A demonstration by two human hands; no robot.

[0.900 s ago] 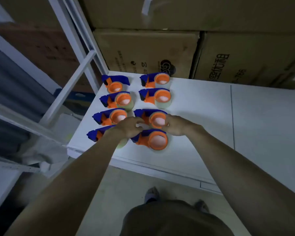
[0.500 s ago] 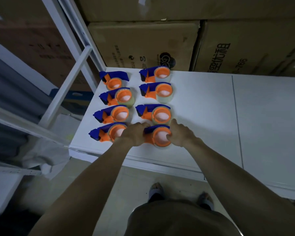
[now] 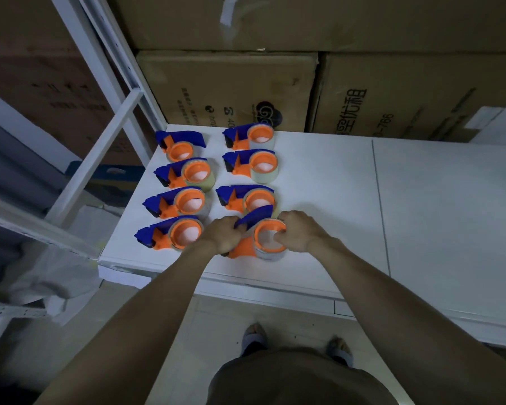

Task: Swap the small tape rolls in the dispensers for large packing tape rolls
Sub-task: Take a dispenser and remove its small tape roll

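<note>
The nearest dispenser is now lifted and tilted. The left hand grips its blue handle; the right hand pinches the orange hub, so swapping begins.

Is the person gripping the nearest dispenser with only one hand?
No: the left hand holds its blue handle while the right hand grips the orange hub of the nearest dispenser.
</note>
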